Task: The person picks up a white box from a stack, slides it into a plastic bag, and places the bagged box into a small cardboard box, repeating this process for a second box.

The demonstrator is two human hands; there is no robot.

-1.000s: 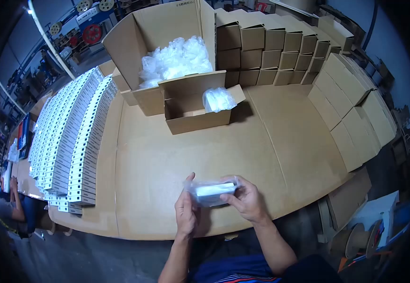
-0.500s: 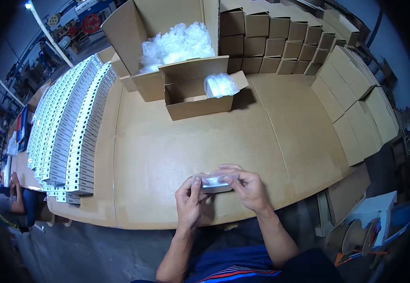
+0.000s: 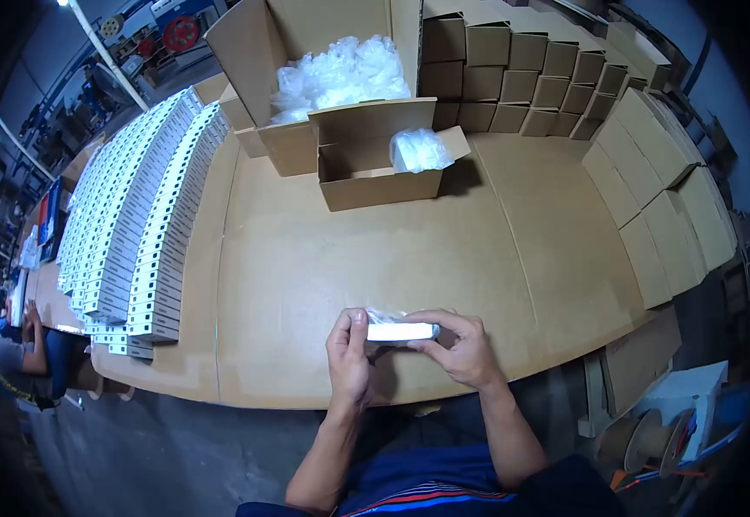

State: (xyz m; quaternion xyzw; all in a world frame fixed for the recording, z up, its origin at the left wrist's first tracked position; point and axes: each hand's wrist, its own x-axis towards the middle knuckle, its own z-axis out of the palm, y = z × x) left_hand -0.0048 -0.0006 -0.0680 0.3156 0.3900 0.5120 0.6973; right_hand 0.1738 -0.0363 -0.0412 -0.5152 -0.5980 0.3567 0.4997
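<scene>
Near the front edge of the table, a small white box [image 3: 399, 333] with clear plastic film along its upper side is held level between both hands. My left hand [image 3: 348, 355] is closed on its left end, thumb uppermost. At the other end, my right hand [image 3: 464, 349] pinches the box between thumb and fingers. Farther back stands an open brown carton [image 3: 384, 193], with a bundle wrapped in clear plastic [image 3: 419, 152] resting at its right end.
Long stacks of small white boxes [image 3: 155, 284] line the left side of the table [image 3: 349, 258]. A large carton [image 3: 284, 155] at the back holds crumpled clear plastic [image 3: 340, 77]. Brown boxes are stacked at back right [image 3: 526, 86] and right [image 3: 651, 215]. A person [image 3: 21, 349] sits far left.
The box in my hands has turned, so a bright white face now shows. My right fingers have shifted to its right end. The view has moved slightly left.
</scene>
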